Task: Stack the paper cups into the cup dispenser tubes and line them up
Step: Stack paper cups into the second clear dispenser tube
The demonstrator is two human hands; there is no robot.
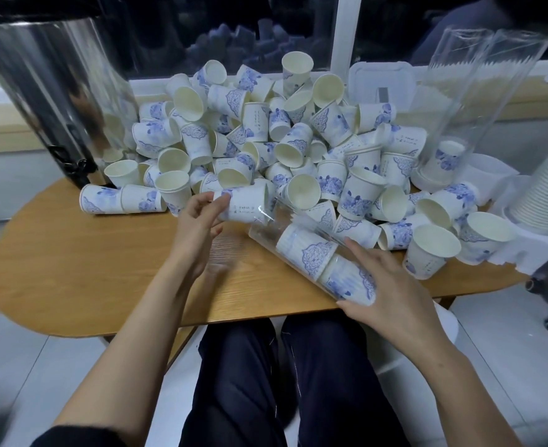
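1. Table [72,269]: pile of loose cups [282,150] covers its far half.
2. Tube [298,233]: lying near the front edge, partly filled; right hand [392,285] clasps its near end.
3. Cup [243,204]: gripped by left hand [198,224] at the tube's mouth. Step judged: loading. Next: align rim, slide it in.

One urn [50,91], one table [72,253], cups [198,146] beyond counting.

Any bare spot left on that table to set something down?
Yes: the near-left wood of the table, bordered by the silver urn, the cup pile and the left hand. A smaller strip lies at the near edge between that hand and the clear tube. Middle, back and right are crowded.
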